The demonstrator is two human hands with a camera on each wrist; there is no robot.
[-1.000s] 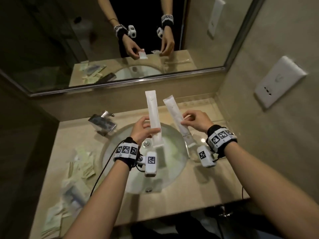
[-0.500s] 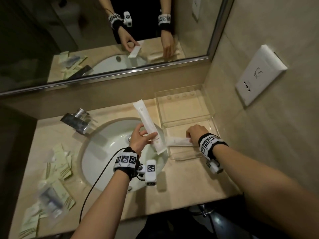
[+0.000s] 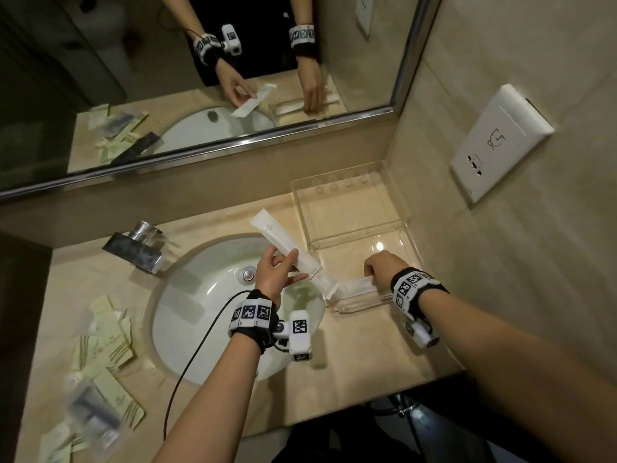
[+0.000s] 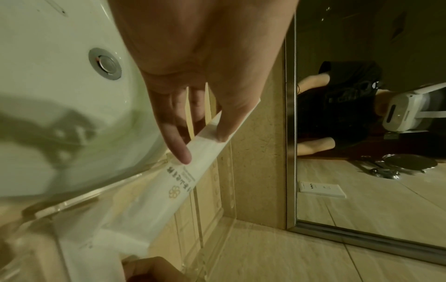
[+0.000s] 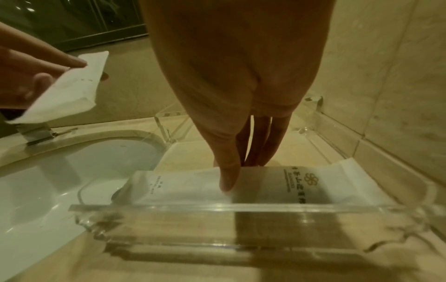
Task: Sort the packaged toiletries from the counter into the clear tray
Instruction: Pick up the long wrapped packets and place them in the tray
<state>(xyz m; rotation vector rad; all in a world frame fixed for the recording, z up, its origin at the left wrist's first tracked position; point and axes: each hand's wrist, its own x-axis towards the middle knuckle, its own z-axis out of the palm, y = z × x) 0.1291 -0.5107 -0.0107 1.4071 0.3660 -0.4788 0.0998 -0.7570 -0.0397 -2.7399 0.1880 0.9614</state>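
Observation:
The clear tray point(image 3: 364, 304) stands on the counter right of the sink, against the side wall. My right hand point(image 3: 377, 272) is inside it and pinches a white packet point(image 3: 355, 285) that lies flat along the tray's front wall point(image 5: 241, 219); the thumb point(image 5: 226, 183) sits on top and the fingers lie behind its far edge. My left hand point(image 3: 283, 265) holds a second long white packet point(image 3: 290, 252) over the basin's right rim. This packet slants, its lower end reaching the tray's left corner. The left wrist view shows thumb and fingers pinching that packet point(image 4: 169, 190).
A pile of pale green sachets point(image 3: 103, 345) and clear-wrapped items lies on the counter left of the white basin point(image 3: 207, 295). The chrome faucet point(image 3: 137, 245) stands at the back left. A wall socket point(image 3: 497, 142) is on the right wall, the mirror point(image 3: 200, 78) behind.
Both hands swung right from above the basin. The right hand lowered its packet flat into the tray. The left hand tilted its packet and brought the lower end to the tray's corner.

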